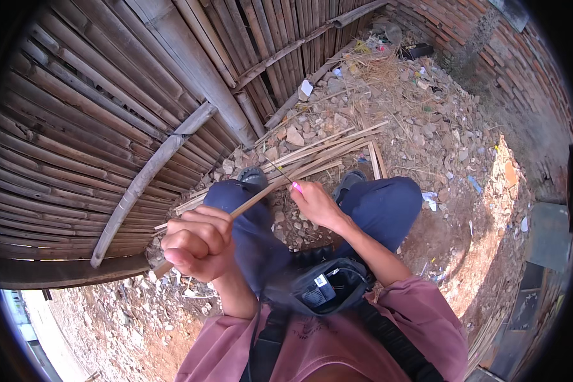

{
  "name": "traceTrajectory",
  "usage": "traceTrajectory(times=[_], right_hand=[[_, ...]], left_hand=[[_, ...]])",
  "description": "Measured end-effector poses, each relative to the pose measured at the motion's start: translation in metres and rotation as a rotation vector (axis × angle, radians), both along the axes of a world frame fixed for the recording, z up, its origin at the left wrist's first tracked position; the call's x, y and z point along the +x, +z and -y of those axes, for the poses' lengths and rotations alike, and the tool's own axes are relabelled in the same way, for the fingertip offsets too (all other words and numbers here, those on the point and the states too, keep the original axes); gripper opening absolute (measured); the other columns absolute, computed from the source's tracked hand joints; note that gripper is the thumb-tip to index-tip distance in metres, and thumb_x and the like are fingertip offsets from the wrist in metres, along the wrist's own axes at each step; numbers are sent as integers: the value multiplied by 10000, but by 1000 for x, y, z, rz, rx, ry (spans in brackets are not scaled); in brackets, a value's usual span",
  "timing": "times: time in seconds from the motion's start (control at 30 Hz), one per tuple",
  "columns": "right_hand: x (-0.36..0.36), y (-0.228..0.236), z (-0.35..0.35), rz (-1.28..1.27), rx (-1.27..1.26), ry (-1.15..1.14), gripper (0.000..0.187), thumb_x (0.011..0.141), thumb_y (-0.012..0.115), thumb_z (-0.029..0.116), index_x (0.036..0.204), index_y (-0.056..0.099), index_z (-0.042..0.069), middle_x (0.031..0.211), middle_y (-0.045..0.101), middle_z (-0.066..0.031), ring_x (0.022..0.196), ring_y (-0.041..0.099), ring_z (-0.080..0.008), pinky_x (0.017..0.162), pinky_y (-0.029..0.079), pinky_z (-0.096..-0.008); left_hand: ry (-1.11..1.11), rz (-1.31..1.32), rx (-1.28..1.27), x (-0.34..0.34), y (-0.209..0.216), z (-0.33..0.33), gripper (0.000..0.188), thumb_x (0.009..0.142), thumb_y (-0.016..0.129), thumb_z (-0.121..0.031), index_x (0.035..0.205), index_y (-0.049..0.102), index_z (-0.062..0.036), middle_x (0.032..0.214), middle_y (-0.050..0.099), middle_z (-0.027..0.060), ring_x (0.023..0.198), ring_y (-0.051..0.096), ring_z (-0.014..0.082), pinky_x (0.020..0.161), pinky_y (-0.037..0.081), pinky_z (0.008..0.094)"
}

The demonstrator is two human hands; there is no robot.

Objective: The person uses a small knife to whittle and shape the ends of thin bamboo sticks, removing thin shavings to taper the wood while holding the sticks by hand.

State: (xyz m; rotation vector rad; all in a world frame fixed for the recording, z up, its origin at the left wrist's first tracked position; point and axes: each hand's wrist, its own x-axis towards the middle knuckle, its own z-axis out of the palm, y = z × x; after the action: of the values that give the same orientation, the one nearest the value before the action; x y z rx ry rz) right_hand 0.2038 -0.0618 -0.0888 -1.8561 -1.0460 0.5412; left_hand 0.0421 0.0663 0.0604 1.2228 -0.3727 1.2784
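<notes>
My left hand point(200, 242) is closed in a fist around a long bamboo strip point(256, 200), which slants up and away to the right past my knees. My right hand point(317, 202) grips a small knife-like tool with a pink handle point(297, 187). Its thin dark blade point(279, 169) points up and left and crosses the strip; whether it touches the strip I cannot tell. Beyond my feet, several more pale strips point(328, 145) lie on the rubble.
A bamboo wall point(95, 127) rises on the left, with a thick post point(197, 70). Stones and litter point(439, 134) cover the ground. At the right stands a brick wall point(522, 70). An open dark pouch point(328, 286) hangs at my waist, between straps.
</notes>
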Motion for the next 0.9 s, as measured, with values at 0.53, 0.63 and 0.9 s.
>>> traceTrajectory(times=[0.53, 0.63, 0.9], right_hand=[[-10, -25, -3, -67, 29, -31, 301, 1029, 575, 190, 916, 641, -82, 821, 640, -331, 876, 669, -526, 729, 489, -560], [-3, -47, -6, -61, 16, -85, 297, 1030, 560, 180, 909, 629, -83, 809, 627, -335, 862, 667, -533, 710, 485, -566], [-32, -22, -12, -69, 163, -79, 251, 1045, 566, 159, 948, 614, -67, 731, 606, -302, 764, 666, -504, 641, 476, -528]], left_hand=[[102, -8, -96, -2, -5, 4, 598, 1183, 278, -480, 663, 179, -203, 446, 180, -59, 356, 134, 69, 369, 154, 242], [103, 1, -100, 1, -3, 5, 583, 1188, 273, -460, 671, 186, -205, 460, 174, -69, 377, 100, 62, 377, 113, 248], [318, 66, -466, 6, -3, 20, 564, 1183, 342, -459, 701, 235, -187, 512, 162, -55, 416, 109, 76, 419, 124, 291]])
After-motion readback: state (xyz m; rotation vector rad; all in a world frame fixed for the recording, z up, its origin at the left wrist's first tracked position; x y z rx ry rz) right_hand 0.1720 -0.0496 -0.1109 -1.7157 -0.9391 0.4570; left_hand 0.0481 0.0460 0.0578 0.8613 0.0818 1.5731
